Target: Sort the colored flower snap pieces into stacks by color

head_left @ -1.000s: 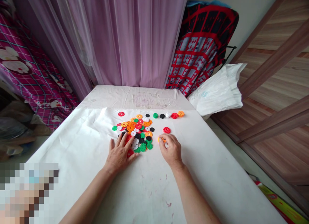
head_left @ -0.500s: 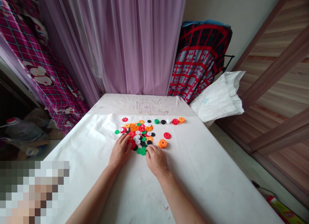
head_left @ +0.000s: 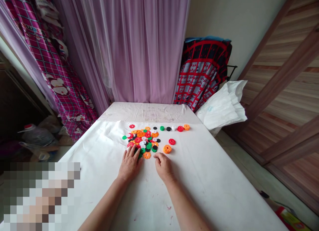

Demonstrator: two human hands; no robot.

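A loose pile of notched plastic snowflake discs (head_left: 142,143) in red, orange, white, green and black lies on the white-covered table. My left hand (head_left: 130,162) rests palm down at the pile's near left side, fingers spread over some discs and hiding them. Just right of the pile's near edge is my right hand (head_left: 163,165), its fingers curled inward; whatever they may hold is hidden. Between the hands an orange disc (head_left: 147,155) lies flat. Beyond my right hand sit an orange disc stack (head_left: 167,149) and a red disc (head_left: 171,141).
Behind the pile, a row holds a green stack (head_left: 162,128), black discs (head_left: 168,128), white discs (head_left: 173,128), a red stack (head_left: 180,128) and an orange stack (head_left: 186,127). A white bag (head_left: 221,106) stands beyond the table's right edge. Purple curtains (head_left: 149,51) hang behind.
My left hand has flattened and spread over the near discs. My right hand has come off the green discs at the near edge, where an orange disc now shows. The view has shifted slightly.
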